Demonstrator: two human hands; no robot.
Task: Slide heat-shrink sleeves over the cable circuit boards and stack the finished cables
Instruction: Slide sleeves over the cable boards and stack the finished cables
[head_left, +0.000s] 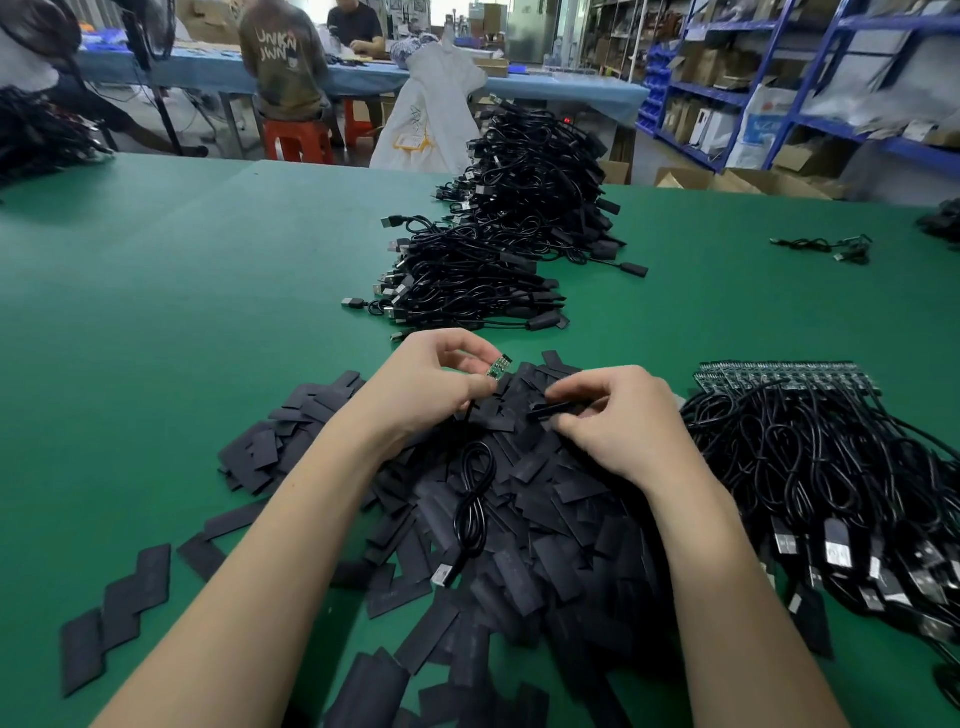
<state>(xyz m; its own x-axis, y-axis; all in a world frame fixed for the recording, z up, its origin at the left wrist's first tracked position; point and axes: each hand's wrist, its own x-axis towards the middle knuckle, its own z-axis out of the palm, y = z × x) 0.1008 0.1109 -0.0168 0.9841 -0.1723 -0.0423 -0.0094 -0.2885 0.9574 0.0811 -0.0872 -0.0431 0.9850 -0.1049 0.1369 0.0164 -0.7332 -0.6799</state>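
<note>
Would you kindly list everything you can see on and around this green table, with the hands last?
table: one, green, underneath everything
heat-shrink sleeves: a loose pile, black, centre foreground
finished cables: a long stack, black, far centre
unsleeved cables: a heap, black, right
shelving: blue, back right
stools: red, behind table
left hand: pinches green circuit board
right hand: pinches one sleeve
</note>
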